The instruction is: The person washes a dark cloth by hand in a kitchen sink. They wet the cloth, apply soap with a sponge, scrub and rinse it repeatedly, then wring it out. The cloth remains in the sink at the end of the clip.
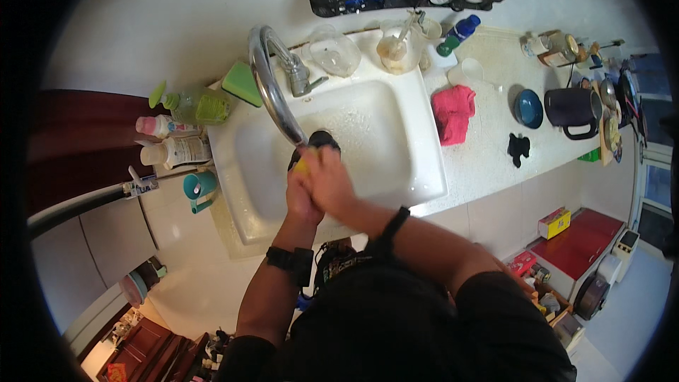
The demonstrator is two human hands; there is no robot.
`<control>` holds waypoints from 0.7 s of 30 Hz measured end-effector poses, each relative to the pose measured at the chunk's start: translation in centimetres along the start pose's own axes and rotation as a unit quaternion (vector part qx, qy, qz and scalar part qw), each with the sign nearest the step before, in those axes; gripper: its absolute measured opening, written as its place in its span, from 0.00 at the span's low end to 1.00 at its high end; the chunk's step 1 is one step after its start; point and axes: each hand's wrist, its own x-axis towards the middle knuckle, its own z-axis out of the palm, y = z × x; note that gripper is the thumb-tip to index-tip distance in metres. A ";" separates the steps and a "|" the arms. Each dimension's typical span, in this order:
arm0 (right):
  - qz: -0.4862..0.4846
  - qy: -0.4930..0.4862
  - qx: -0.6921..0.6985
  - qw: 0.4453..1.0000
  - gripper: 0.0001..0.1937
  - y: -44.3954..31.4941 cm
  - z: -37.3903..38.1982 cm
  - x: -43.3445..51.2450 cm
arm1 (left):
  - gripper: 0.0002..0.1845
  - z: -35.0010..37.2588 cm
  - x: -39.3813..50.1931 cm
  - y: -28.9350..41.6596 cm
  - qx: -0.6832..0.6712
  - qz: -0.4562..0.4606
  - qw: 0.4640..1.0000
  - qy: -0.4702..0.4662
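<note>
Over the white sink basin, my two hands are pressed together under the spout of the chrome faucet. My left hand is closed around the near end of a black object, which is mostly covered by my hands. Lying over it, my right hand has its bent fingers on a small yellow sponge-like piece, blurred and partly hidden. Wet drops shine on the basin floor beyond my hands.
A green sponge, soap pump bottle and teal mug are at left. Behind stand a clear plastic container and a jug. Rightward lie a red cloth, black cloth, blue bowl and dark kettle.
</note>
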 end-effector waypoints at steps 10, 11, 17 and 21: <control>0.065 0.007 -0.021 0.998 0.29 1.9 1.8 0.0 | 0.31 -0.2 -0.4 -0.3 -0.059 -0.041 0.991 0.109; 0.003 -0.082 -0.030 0.996 0.28 2.2 2.1 -0.3 | 0.32 -0.2 -0.4 -0.2 -0.026 -0.029 0.998 0.059; 0.072 -0.030 -0.007 0.997 0.27 2.4 2.6 -0.3 | 0.30 -1.1 0.0 -0.2 -0.062 -0.033 0.996 -0.060; 0.134 0.027 0.014 0.990 0.25 1.7 1.3 0.3 | 0.30 -1.3 -0.1 0.0 -0.083 -0.085 0.980 0.159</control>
